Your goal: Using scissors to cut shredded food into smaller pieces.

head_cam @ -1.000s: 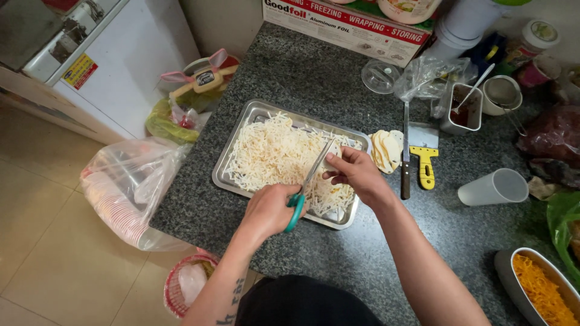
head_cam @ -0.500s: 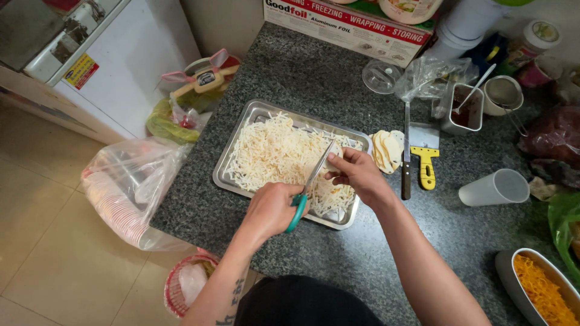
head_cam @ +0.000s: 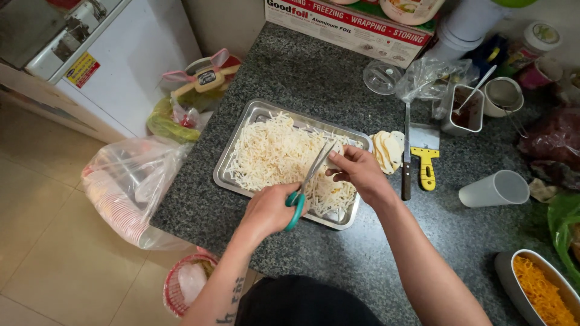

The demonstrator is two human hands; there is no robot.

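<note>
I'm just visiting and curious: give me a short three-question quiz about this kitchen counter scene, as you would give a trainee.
1. True or false: the left hand holds teal-handled scissors.
2. What fills the metal tray? A) pale shreds B) orange shreds C) water
3. Which tool lies directly beside the knife?

Key:
1. True.
2. A: pale shreds.
3. The yellow-handled scraper; the right hand holds a pale slice at the blades.

Long red, white and green foil box (head_cam: 347, 27) at the tabletop's (head_cam: 290, 66) far edge, yellow and red label (head_cam: 80, 69) on white appliance (head_cam: 130, 66) at left, small dark label (head_cam: 206, 78) on wrapped item beside it
</note>
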